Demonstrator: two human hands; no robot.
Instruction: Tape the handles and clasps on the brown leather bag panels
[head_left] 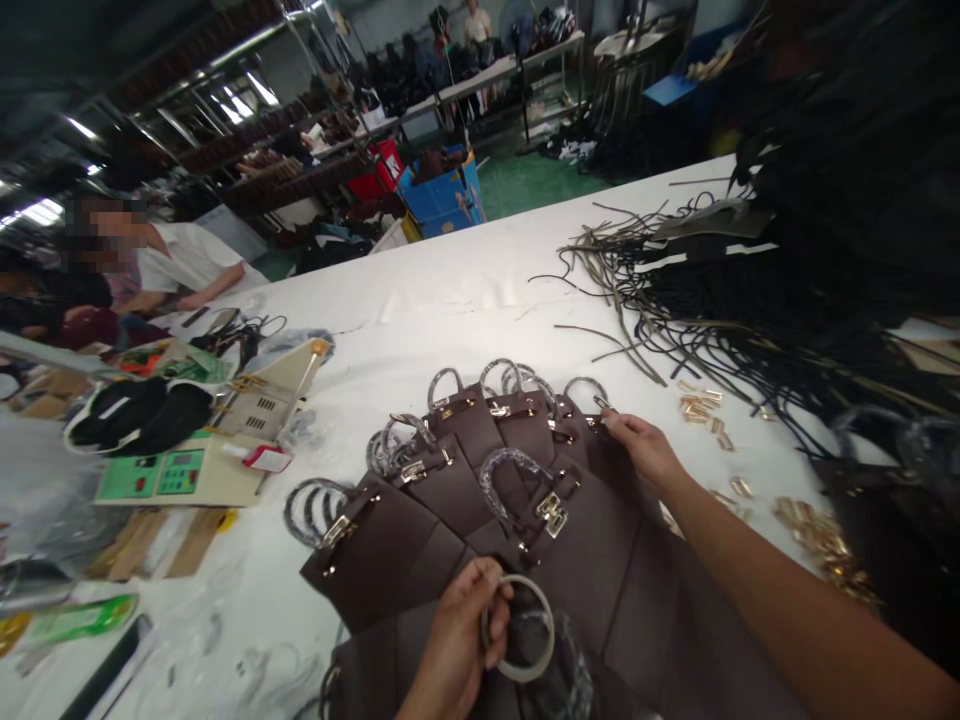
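Note:
My left hand (469, 625) is closed around one side of a roll of tape (546, 640), a pale, nearly used-up ring, low in the middle of the view. Under it lie dark brown handbags (420, 550), overlapping in a fan, with wrapped handles and gold-coloured clasps. Farther out, my right hand (637, 445) pinches at the clasp of a handbag (596, 425) on the fan's right side, by its wrapped handle (585, 383). What lies between those fingertips is too small to make out. Gold clasps (553, 515) show on the nearest bag.
Loose gold metal pieces (825, 545) lie right of my right forearm. Dark cords (675, 310) spread over the white table (420, 290) at the right. A machine with green panels (187, 470) stands at the left. A person in a white top (191, 260) sits beyond it.

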